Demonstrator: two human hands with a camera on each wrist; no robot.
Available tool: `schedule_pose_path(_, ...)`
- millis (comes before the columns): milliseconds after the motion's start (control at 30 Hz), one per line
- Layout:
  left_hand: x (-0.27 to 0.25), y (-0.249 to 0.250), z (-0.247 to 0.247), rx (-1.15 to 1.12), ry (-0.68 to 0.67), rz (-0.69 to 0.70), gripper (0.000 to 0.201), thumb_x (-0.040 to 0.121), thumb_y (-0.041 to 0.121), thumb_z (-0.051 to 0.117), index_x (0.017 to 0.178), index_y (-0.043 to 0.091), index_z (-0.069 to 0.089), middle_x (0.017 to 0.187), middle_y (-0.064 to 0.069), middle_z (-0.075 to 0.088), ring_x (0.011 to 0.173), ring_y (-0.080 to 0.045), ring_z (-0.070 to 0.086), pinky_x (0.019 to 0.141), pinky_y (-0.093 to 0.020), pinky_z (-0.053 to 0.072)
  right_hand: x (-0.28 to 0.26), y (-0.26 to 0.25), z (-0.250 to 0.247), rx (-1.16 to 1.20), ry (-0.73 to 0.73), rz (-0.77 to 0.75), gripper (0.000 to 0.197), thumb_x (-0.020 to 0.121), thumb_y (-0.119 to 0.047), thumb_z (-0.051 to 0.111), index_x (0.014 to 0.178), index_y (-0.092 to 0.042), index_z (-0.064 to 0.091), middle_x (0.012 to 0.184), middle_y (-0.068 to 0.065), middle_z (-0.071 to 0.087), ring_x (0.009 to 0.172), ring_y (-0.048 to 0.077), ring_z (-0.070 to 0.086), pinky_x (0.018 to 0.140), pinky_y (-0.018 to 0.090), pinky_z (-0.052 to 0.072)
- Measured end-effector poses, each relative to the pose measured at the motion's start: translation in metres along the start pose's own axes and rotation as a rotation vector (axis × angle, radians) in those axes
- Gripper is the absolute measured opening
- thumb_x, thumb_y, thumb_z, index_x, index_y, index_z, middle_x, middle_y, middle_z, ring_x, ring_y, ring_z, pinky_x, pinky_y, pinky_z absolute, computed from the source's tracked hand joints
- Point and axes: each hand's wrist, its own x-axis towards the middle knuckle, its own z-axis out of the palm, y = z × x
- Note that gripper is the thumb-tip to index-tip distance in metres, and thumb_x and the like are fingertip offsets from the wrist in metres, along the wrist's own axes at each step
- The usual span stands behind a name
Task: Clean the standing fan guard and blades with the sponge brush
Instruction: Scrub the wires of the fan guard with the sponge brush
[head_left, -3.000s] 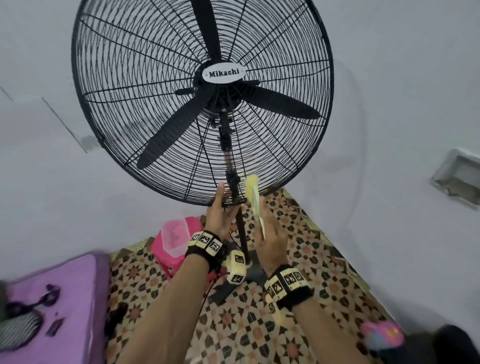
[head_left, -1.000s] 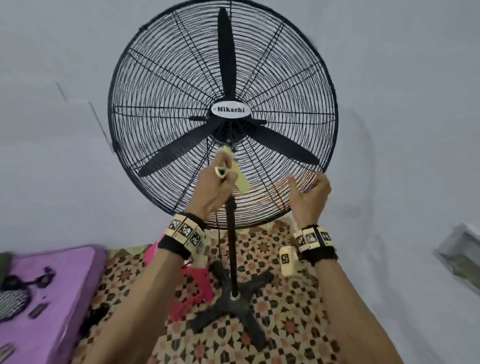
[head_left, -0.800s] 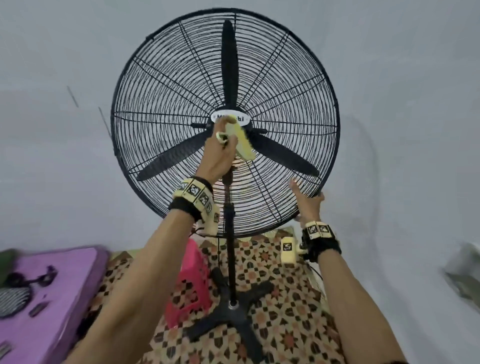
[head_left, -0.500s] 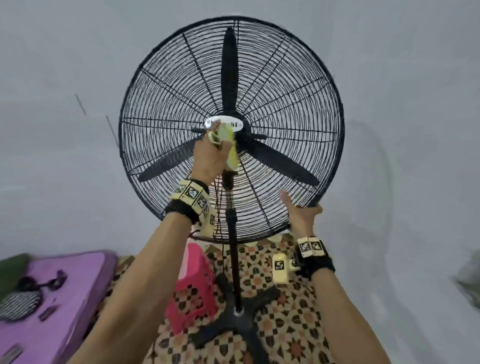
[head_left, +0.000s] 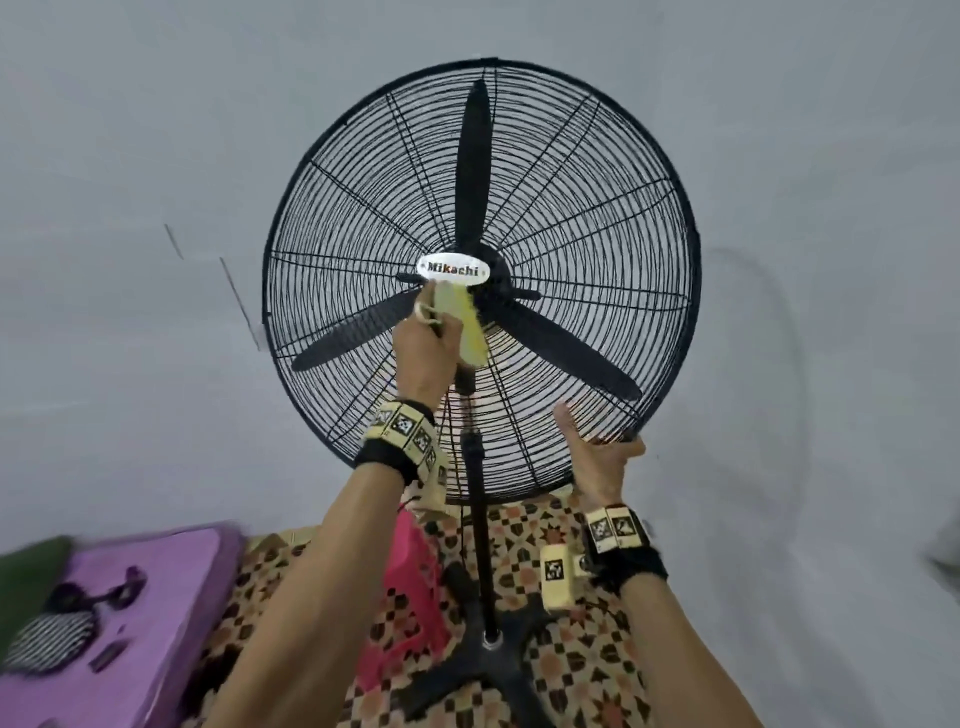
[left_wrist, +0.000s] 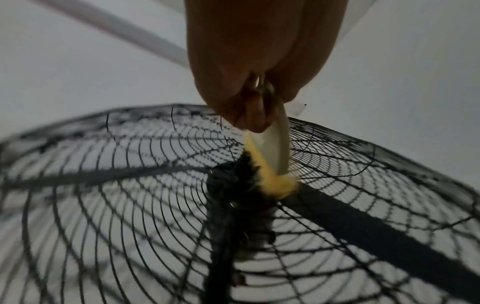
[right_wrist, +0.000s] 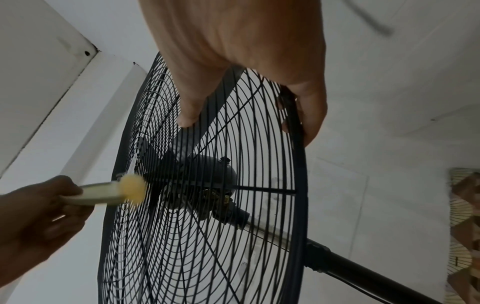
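1. the yellow sponge brush with a pale plastic handle is in front of the middle of the fan, just under the white oval "mikachi" badge. its fuzzy yellow side touches the wires of the round black wire fan guard close to the hub.
2. the left hand holds the brush by the handle. the fingers are curled tight around it; in the left wrist view the handle comes out from below the closed fingers and the yellow head is beyond them, pressed at the grille centre.
3. behind the guard are three black fan blades: one points straight up, one down to the left, one down to the right.
4. the right hand holds the lower right rim of the guard. in the right wrist view the thumb lies on the front wires and the other fingers are hooked around the thick black rim, so the rim is between them.
5. the black pole goes down from the fan to a black cross-shaped base, which stands on a patterned floor mat.
6. a pink plastic stool stands just left of the pole, partly behind the left arm.
7. a purple mattress lies at the lower left, with some small dark objects on it, too blurred to name.
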Motion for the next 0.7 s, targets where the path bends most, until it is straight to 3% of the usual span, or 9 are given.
schedule_pose_path(100,0.011,-0.001,-0.007,0.102,0.046,-0.025,0.054,0.102,0.014,0.061,0.154,0.017,0.048,0.102,-0.001,0.068,0.087,-0.016,0.068,0.076,-0.016,0.057,-0.004,0.003,0.005,-0.003,0.019,-0.018,0.137,0.041,-0.074,0.093,0.145,-0.04,0.009,0.156,0.009,0.037,0.134,0.031,0.046,0.113,0.056,0.043)
schedule_pose_path(200,0.004,-0.004,-0.005,0.099,-0.082,0.09,0.057,0.104,0.012,0.058,0.158,0.016,0.041,0.094,-0.001,0.069,0.069,-0.006,0.06,0.06,-0.008,0.053,-0.007,0.005,0.007,-0.003,0.036,-0.046,0.138,0.042,-0.076,0.092,0.146,-0.038,0.009,0.154,0.009,0.04,0.133,0.029,0.048,0.114,0.048,0.041)
schedule_pose_path(233,0.002,-0.007,-0.006,0.11,-0.072,0.09,0.058,0.104,0.012,0.057,0.159,0.017,0.04,0.091,0.002,0.066,0.068,-0.005,0.06,0.061,-0.01,0.054,-0.007,0.006,0.007,0.0,0.038,-0.054,0.138,0.041,-0.077,0.091,0.145,-0.038,0.01,0.153,0.008,0.041,0.134,0.029,0.048,0.114,0.045,0.041)
schedule_pose_path(300,0.007,-0.014,-0.014,0.129,0.014,-0.008,0.058,0.105,0.012,0.057,0.159,0.016,0.039,0.096,0.004,0.064,0.079,-0.013,0.065,0.078,-0.025,0.062,-0.009,0.008,0.007,-0.002,0.038,-0.059,0.138,0.041,-0.078,0.091,0.145,-0.039,0.009,0.154,0.009,0.041,0.133,0.027,0.047,0.114,0.041,0.038)
schedule_pose_path(367,0.012,-0.014,-0.021,0.151,0.049,-0.06,0.055,0.105,0.013,0.056,0.158,0.013,0.041,0.1,0.003,0.063,0.086,-0.016,0.066,0.086,-0.034,0.062,-0.01,0.009,0.007,-0.018,0.037,-0.059,0.137,0.042,-0.079,0.09,0.145,-0.038,0.009,0.154,0.009,0.04,0.132,0.026,0.047,0.113,0.038,0.036)
schedule_pose_path(467,0.006,-0.006,-0.015,0.054,-0.098,0.051,0.056,0.106,0.012,0.054,0.16,0.015,0.037,0.107,0.001,0.064,0.077,-0.007,0.063,0.068,-0.019,0.059,-0.011,0.011,0.007,-0.034,0.031,-0.063,0.136,0.044,-0.079,0.089,0.145,-0.038,0.009,0.155,0.009,0.04,0.135,0.029,0.047,0.115,0.041,0.035)
schedule_pose_path(533,-0.003,-0.008,-0.007,0.066,-0.186,0.111,0.057,0.107,0.012,0.053,0.16,0.017,0.036,0.099,0.001,0.066,0.065,-0.002,0.056,0.053,-0.01,0.05,-0.011,0.01,0.006,-0.026,0.031,-0.07,0.134,0.044,-0.079,0.089,0.144,-0.04,0.009,0.153,0.006,0.041,0.134,0.028,0.047,0.116,0.042,0.038)
schedule_pose_path(633,-0.006,-0.013,-0.008,0.166,-0.059,0.039,0.051,0.106,0.015,0.054,0.156,0.01,0.044,0.089,-0.004,0.069,0.059,-0.001,0.051,0.047,-0.005,0.041,-0.012,0.008,0.005,-0.051,0.03,-0.057,0.135,0.043,-0.08,0.088,0.144,-0.04,0.009,0.152,0.005,0.043,0.134,0.029,0.048,0.114,0.042,0.039)
schedule_pose_path(700,-0.006,-0.015,-0.013,0.192,0.04,0.007,0.052,0.106,0.015,0.055,0.156,0.01,0.042,0.082,-0.001,0.066,0.059,-0.001,0.051,0.048,-0.004,0.041,-0.011,0.006,0.006,-0.074,0.038,-0.048,0.137,0.042,-0.082,0.087,0.145,-0.039,0.008,0.155,0.008,0.041,0.136,0.031,0.047,0.117,0.048,0.038)
